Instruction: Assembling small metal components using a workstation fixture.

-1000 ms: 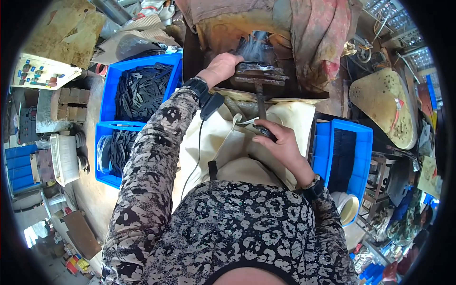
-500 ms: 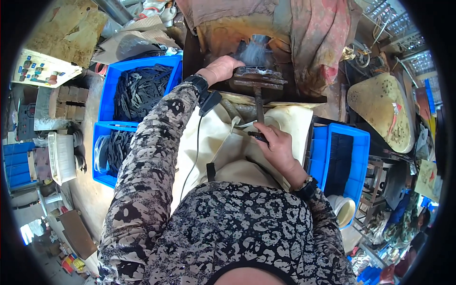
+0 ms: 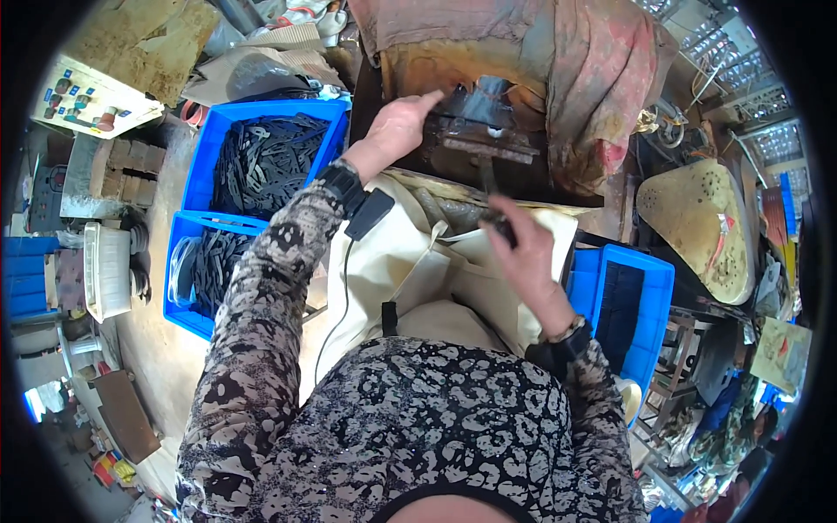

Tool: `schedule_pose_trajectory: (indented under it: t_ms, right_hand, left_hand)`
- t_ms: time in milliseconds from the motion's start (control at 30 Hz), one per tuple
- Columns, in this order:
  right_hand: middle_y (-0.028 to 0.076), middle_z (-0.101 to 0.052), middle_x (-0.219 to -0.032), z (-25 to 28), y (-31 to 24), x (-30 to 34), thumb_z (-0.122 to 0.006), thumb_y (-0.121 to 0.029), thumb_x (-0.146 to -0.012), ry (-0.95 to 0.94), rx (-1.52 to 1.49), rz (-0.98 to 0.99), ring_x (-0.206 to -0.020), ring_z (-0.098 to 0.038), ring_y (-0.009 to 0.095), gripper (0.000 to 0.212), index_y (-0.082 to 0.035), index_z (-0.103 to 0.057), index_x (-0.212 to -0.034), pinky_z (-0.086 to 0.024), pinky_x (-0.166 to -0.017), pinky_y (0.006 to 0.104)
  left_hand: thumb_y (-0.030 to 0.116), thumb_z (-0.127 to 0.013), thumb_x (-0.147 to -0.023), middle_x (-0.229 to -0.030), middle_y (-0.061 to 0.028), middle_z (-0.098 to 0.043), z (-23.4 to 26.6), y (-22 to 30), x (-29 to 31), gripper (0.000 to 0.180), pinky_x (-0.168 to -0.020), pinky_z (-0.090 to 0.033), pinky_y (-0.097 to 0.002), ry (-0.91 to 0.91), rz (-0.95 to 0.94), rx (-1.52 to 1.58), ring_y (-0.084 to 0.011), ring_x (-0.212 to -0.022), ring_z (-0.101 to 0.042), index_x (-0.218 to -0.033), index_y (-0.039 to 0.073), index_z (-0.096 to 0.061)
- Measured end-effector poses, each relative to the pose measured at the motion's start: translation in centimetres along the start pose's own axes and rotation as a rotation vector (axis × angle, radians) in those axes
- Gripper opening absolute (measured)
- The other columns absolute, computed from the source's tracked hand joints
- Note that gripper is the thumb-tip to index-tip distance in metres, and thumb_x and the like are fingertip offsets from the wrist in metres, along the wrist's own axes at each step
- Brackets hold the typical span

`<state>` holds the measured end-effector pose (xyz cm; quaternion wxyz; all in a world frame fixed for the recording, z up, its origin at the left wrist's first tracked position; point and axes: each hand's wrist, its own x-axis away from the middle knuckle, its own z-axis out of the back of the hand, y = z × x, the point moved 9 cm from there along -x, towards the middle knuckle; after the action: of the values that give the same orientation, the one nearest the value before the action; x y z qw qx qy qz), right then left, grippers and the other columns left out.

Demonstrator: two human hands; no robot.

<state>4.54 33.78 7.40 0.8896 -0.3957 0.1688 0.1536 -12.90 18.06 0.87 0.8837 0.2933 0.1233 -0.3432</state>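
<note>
My left hand (image 3: 397, 131) reaches into the dark, wet recess of a machine. Its index finger stretches towards a bluish-grey metal part (image 3: 488, 100), and its other fingers are curled; whatever may be in them is hidden. A rusty metal plate (image 3: 491, 150) lies just below that part. From the plate a metal bar (image 3: 486, 174) runs towards me, slightly blurred. My right hand (image 3: 527, 261) is closed round the black handle (image 3: 503, 232) at the bar's near end. A cream apron (image 3: 445, 270) covers my lap beneath both hands.
Two blue bins (image 3: 277, 109) at left hold dark flat strips (image 3: 270, 166). Another blue bin (image 3: 658, 296) stands right, with dark contents. A stained cloth (image 3: 602, 78) hangs over the machine's right side. A control box (image 3: 91, 100) is far left; a stool (image 3: 697, 218) is far right.
My left hand has lifted slightly up and away from the plate, its index finger now stretched out. My right hand and the handle have shifted up and right. The view has turned slightly.
</note>
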Motion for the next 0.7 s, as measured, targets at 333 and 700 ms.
schedule_pose_trajectory:
  t_ms: [333, 700]
  right_hand:
    - [0.0, -0.064, -0.077, 2.7, 4.5, -19.6, -0.072, -0.023, -0.084, 0.21, -0.046, -0.159, -0.071, -0.055, 0.008, 0.027, -0.002, -0.066, -0.1, -0.046, -0.065, 0.0252]
    - [-0.009, -0.053, -0.063, 1.5, 12.6, -29.1, -0.075, -0.027, -0.082, 0.164, -0.194, -0.257, -0.046, -0.037, 0.001, 0.02, -0.011, -0.069, -0.092, -0.026, -0.042, 0.0208]
  left_hand:
    - [0.009, -0.057, -0.081, -0.107, -0.0162, -0.065, 2.6, -0.6, 3.7, 0.036, -0.082, -0.052, -0.0424, 0.15, 0.399, -0.121, -0.0348, -0.095, -0.063, -0.117, 0.009, -0.06]
    - [0.014, -0.057, -0.082, -0.1, -0.0141, -0.067, 2.2, -0.2, 3.3, 0.026, -0.079, -0.052, -0.0421, 0.109, 0.445, -0.157, -0.0331, -0.092, -0.064, -0.106, 0.009, -0.064]
